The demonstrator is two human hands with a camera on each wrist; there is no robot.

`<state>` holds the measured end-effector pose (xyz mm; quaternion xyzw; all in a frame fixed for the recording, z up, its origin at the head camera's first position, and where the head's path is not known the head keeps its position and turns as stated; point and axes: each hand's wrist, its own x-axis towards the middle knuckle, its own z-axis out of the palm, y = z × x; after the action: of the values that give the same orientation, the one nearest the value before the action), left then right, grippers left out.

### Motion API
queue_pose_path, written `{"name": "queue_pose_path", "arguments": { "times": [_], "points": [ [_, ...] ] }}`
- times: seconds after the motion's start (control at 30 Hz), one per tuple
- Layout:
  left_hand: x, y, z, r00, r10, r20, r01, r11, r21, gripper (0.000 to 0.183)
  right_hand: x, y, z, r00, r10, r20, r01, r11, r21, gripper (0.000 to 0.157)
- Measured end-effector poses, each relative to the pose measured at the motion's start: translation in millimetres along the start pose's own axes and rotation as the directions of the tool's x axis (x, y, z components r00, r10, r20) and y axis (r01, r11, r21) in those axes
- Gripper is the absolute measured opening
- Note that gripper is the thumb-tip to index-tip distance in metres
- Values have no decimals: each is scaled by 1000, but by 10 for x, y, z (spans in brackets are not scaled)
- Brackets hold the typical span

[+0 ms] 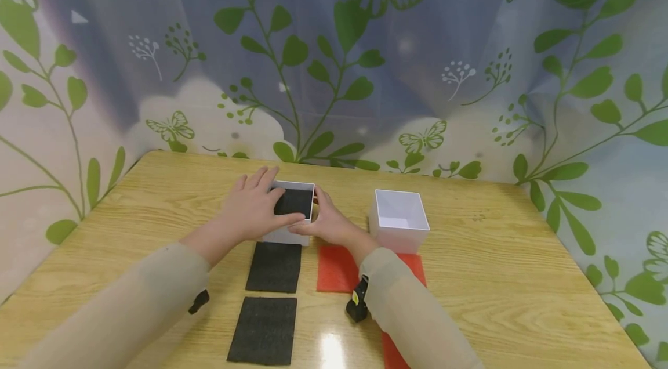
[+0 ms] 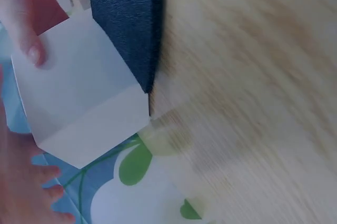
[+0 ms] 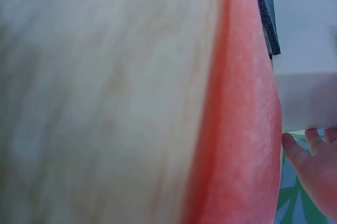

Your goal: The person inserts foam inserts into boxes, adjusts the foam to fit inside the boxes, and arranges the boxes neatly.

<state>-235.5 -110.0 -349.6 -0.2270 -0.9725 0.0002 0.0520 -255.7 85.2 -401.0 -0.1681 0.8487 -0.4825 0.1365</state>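
While the right hand (image 1: 329,223) grips the filled box (image 1: 283,235), 1 of 2 white boxes in the head view, at its 4-o'clock corner, the left hand (image 1: 251,207) spreads straight fingers over it, gripping nothing. Inside is 1 black sheet (image 1: 294,203); the other box (image 1: 399,239) stands at 3 o'clock, 2 black mats (image 1: 273,267) lie at 6. Left wrist: 1 thumb (image 2: 30,47) touches the filled box. Right wrist: 3 fingers (image 3: 297,153), 1 red mat (image 3: 247,108).

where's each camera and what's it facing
Head: on the head, facing forward and down at the left white box; left hand, right hand and both sleeves show.
Left wrist: on that wrist, facing the box and a black square; both hands partly show.
Right wrist: on that wrist, facing a red square and the box; right hand partly shows.
Both wrist views share the left white box.
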Motion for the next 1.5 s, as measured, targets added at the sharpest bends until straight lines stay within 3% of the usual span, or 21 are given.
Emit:
{"name": "queue_pose_path", "arguments": {
  "times": [0.27, 0.37, 0.57, 0.9, 1.07, 1.23, 1.5],
  "points": [
    [91, 7, 11, 992, -91, 90, 96, 994, -53, 76, -14, -21, 12, 999, 36, 10, -36, 999, -20, 113],
    [133, 28, 18, 994, -73, 85, 77, 996, -36, 68, -10, -7, 7, 999, 33, 4, -33, 999, -13, 113],
    [251, 140, 49, 995, 31, 90, -24, 997, -78, 55, -16, 32, -13, 1000, 26, 1, -26, 1000, -15, 112],
    [329, 215, 47, 989, 30, 146, -17, 996, -87, 51, -10, 27, -5, 1000, -12, 12, 12, 1000, 3, 109],
    [304, 168, 46, 994, 30, 105, -15, 990, -141, 50, -1, 21, 13, 1000, -6, 8, 6, 1000, 11, 109],
    [231, 32, 45, 999, -41, 14, 43, 987, -153, 46, 19, 20, 37, 1000, -8, -1, 8, 999, 44, 109],
    [158, -76, 20, 997, -60, 46, 65, 991, -117, 45, 11, 13, 35, 1000, 14, -12, -14, 999, 35, 110]
  ]
}}
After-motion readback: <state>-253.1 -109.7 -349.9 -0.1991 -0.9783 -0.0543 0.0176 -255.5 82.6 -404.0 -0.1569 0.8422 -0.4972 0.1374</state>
